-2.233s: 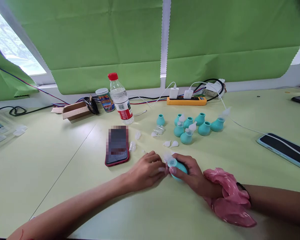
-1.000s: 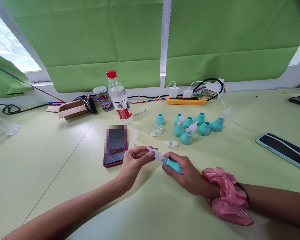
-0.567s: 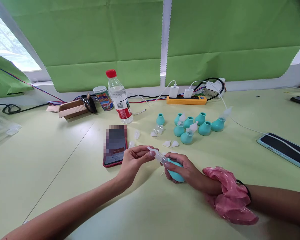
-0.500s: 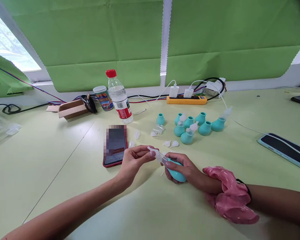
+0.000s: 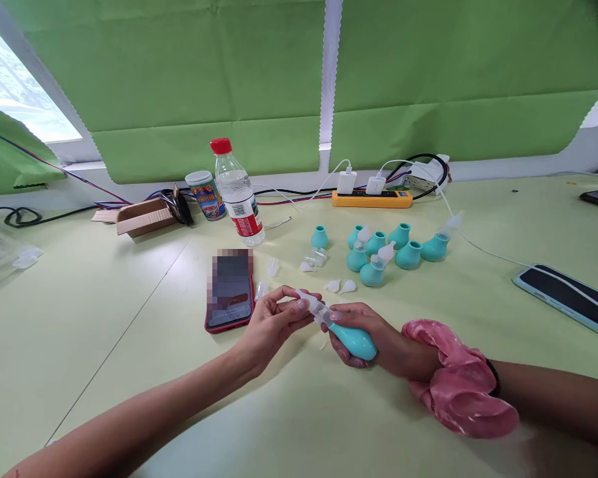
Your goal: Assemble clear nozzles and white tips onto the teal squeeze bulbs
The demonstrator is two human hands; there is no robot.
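My right hand [image 5: 361,328] is wrapped round a turquoise squeeze bulb [image 5: 353,342], which lies tilted with its neck toward my left hand. A clear tube piece [image 5: 323,315] sits at the bulb's neck. On the tube's far end is a white, translucent pointed tip [image 5: 307,300]. My left hand [image 5: 276,322] pinches this tip between thumb and fingers. Whether the tip is pushed fully onto the tube I cannot tell. Just beyond my hands, two loose white tips [image 5: 341,286] lie on the table.
Several turquoise bulbs [image 5: 408,255] stand behind my hands, some with tips fitted. Clear tube pieces [image 5: 316,257] lie nearby. A phone [image 5: 229,292] is left of my left hand, behind it a water bottle [image 5: 239,199]. An orange power strip [image 5: 372,198] lies at the back.
My right hand's grip has shifted back a little, and more of the turquoise bulb shows. My left hand has moved slightly right, still pinching the tip.
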